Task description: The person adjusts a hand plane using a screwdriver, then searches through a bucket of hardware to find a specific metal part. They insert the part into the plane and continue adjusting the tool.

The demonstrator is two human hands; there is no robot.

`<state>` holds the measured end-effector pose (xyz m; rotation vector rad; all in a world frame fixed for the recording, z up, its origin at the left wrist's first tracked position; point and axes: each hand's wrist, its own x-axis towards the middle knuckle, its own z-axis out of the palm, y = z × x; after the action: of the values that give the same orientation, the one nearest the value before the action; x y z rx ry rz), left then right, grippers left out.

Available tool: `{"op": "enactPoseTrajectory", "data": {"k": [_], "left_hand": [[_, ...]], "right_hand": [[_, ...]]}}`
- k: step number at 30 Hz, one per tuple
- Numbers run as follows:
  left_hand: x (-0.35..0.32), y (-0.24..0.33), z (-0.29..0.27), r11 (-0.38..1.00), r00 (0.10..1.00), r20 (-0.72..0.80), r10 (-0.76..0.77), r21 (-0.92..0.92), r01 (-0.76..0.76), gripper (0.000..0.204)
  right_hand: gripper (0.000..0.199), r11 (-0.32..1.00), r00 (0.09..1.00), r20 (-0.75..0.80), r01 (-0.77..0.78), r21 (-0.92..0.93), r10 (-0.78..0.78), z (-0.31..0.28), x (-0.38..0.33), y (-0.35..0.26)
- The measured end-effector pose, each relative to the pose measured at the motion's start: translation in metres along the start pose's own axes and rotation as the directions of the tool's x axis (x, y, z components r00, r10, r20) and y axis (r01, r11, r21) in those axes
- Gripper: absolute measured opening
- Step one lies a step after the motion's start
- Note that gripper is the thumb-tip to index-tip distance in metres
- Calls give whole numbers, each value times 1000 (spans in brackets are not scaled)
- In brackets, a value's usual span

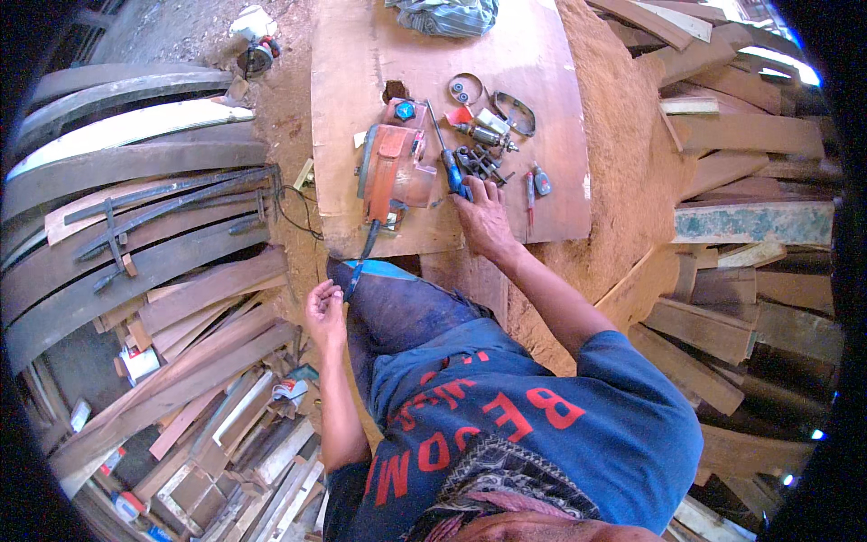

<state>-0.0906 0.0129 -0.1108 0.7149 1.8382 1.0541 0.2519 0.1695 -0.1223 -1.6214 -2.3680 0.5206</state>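
Note:
An orange power tool [394, 167] lies on a wooden board [533, 63], its cord [359, 262] hanging off the near edge toward my knee. My right hand [481, 217] reaches onto the board and its fingers close on the blue handle of a screwdriver [450, 163] beside the tool. Small metal parts [479, 163], a motor part [488, 131], a round ring [465, 88] and a dark curved guard [515, 110] lie just beyond it. My left hand [323, 312] hangs by my left knee with fingers loosely curled, holding nothing I can see.
Curved planks [135, 172] and a pile of offcuts [208, 397] fill the left side. Stacked timber [741, 181] lines the right. Sawdust [623, 135] covers the ground by the board. A folded cloth [447, 14] lies at the far end, a small red pen-like tool [531, 194] near my hand.

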Motion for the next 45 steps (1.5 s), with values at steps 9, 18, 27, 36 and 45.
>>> {"op": "enactPoseTrajectory", "data": {"k": [9, 18, 27, 36, 45], "left_hand": [[-3, -24, -38, 981, 986, -60, -157, 103, 162, 31], [33, -150, -106, 961, 972, -9, -236, 148, 235, 27], [-18, -199, -240, 531, 486, 218, -846, 417, 738, 33], [59, -153, -292, 638, 577, 284, -765, 452, 624, 40], [163, -91, -240, 703, 591, 454, -667, 646, 297, 49]], "right_hand": [[25, 997, 998, -5, 61, -42, -61, 18, 8, -10], [27, 979, 972, -139, -199, -48, 191, 6, 8, -40], [16, 826, 842, -49, -515, 228, 538, 3, -58, -81], [22, 557, 643, -25, -641, 528, 765, 57, -113, -149], [22, 506, 532, -189, -550, 665, 826, 58, -171, -237]]}}
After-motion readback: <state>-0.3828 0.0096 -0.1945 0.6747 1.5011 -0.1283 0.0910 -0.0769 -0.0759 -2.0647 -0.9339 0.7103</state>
